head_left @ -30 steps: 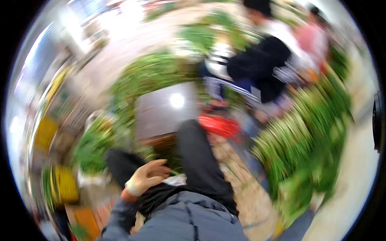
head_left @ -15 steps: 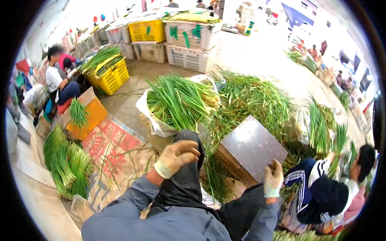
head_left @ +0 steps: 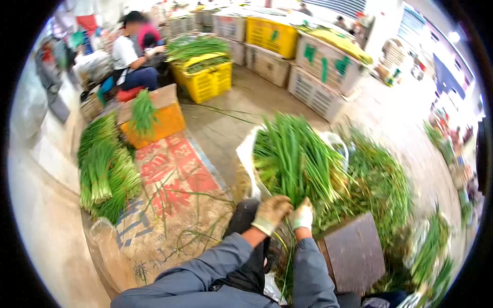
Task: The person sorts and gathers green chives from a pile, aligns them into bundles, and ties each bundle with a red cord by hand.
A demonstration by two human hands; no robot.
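A white sack (head_left: 245, 154) holds a heap of long green chives (head_left: 303, 154), their paler ends toward the right. My left hand (head_left: 271, 213), in a tan work glove, is at the sack's near edge with its fingers curled around chive leaves. Close beside it, my right hand (head_left: 302, 215), gloved too, is closed on the same leaves where they narrow to a point. The exact grip is partly hidden by the gloves. A thin yellowish strand hangs below my hands.
A dark-topped wooden block (head_left: 357, 251) stands to the right, by a pile of loose leaves (head_left: 380, 179). Bundled chives (head_left: 105, 169) lie left, near an orange box (head_left: 159, 123). A seated person (head_left: 131, 56) works beside a yellow crate (head_left: 205, 82). Stacked crates (head_left: 318, 56) stand behind.
My hands, earlier apart and empty over my knee and beside the block, have come together at the sack and closed on chives. The view has turned left.
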